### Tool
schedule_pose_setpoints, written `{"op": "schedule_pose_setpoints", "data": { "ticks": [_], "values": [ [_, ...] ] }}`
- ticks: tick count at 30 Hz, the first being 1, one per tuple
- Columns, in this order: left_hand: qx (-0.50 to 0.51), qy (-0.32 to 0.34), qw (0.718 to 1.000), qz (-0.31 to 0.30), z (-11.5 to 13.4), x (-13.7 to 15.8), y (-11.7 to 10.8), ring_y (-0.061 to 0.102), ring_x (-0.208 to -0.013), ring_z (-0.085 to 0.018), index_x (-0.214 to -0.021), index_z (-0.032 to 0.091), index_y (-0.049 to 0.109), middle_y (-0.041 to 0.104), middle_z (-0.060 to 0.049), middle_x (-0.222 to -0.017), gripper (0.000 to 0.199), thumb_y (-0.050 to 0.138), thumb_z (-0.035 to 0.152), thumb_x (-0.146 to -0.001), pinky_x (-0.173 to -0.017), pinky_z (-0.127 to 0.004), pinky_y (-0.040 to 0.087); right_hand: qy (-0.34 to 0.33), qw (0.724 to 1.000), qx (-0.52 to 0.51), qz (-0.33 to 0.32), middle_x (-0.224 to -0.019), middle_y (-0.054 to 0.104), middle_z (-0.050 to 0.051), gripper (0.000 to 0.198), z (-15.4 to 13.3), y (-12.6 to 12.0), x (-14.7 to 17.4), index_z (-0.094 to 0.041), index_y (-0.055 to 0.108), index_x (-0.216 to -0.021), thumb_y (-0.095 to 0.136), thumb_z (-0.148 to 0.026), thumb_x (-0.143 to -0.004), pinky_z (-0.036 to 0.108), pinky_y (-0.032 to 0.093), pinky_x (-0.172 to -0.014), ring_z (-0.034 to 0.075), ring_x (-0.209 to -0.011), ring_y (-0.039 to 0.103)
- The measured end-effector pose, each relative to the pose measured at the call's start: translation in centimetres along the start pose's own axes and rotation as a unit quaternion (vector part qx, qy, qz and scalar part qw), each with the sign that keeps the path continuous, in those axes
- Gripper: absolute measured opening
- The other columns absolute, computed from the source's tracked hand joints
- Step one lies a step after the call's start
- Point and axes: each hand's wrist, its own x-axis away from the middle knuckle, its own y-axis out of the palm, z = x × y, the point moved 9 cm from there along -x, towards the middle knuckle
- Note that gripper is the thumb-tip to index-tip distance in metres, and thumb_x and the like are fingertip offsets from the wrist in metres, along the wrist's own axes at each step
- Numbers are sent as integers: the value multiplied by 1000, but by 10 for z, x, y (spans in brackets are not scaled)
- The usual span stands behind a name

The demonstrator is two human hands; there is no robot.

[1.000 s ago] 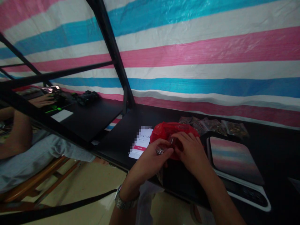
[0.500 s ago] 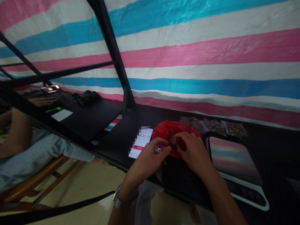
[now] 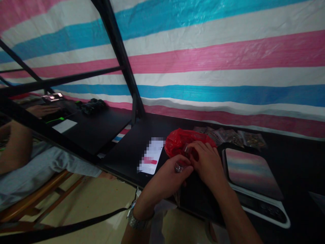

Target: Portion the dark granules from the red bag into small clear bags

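Observation:
My left hand [image 3: 172, 176] is closed around a small clear plastic bag [image 3: 179, 167], whose lower end hangs below the fingers. My right hand [image 3: 207, 162] is curled in a pinch right beside it, over the near side of a red plastic bag [image 3: 176, 140]. Something small and shiny shows at the right fingertips; it is too blurred to name. The red bag lies open and crumpled on the black table [image 3: 157, 123], its contents mostly hidden by my hands.
Right of my hands lies a flat scale [image 3: 251, 173] with a shiny plate. Several small clear bags of metal parts [image 3: 232, 137] lie behind it. A phone [image 3: 152, 157] rests at left. Further left, another person [image 3: 19, 142] sits at a table beyond a black metal frame [image 3: 119, 51].
My left hand, with the clear bag, has moved a little right and down, closer to my right hand. My right fingers have shifted slightly left and up at the red bag.

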Motion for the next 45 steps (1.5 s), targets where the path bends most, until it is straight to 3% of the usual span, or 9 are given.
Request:
{"op": "schedule_pose_setpoints", "data": {
  "ticks": [7,14,23,33,38,45],
  "values": [
    [59,40,996,54,3,-6,-14,60,-63,-12,-103,19,71,68,1,-85,21,72,36,-90,-62,-26,47,-2,1000,-4,-4,-117,78,5,19,-1,1,0,-26,68,-103,62,-11,-94,40,35,-81,28,-101,61],
    [69,37,994,76,2,-4,-23,60,-63,-13,-101,19,73,67,2,-78,24,75,39,-87,-63,-26,47,-23,999,-21,10,-122,78,6,17,-6,4,-5,-26,68,-104,59,-13,-98,42,37,-84,29,-104,62],
    [120,32,987,106,-8,-11,-23,57,-61,-13,-98,18,73,62,3,-65,28,77,42,-85,-62,-26,44,-18,998,-45,-45,-114,77,5,27,1,9,-5,-25,67,-104,64,-5,-87,41,39,-87,28,-104,63],
    [264,23,952,156,-15,-18,-25,57,-56,-9,-92,16,70,63,5,-65,37,88,41,-70,-56,-21,41,3,984,-147,-102,-108,75,3,27,2,7,-2,-23,68,-96,66,0,-81,43,44,-97,26,-104,65],
    [287,18,941,176,-12,-15,-27,55,-53,-9,-93,17,69,60,7,-60,42,87,42,-65,-53,-20,39,46,963,-237,-120,-104,75,2,28,7,10,0,-23,69,-96,66,0,-80,40,48,-99,22,-101,68],
    [195,3,962,190,-11,-12,-34,51,-53,-12,-99,19,67,60,6,-57,43,80,49,-72,-51,-21,37,141,929,-312,-142,-106,76,3,24,26,9,6,-23,68,-107,66,-13,-86,39,51,-98,21,-102,72]
  ]
}}
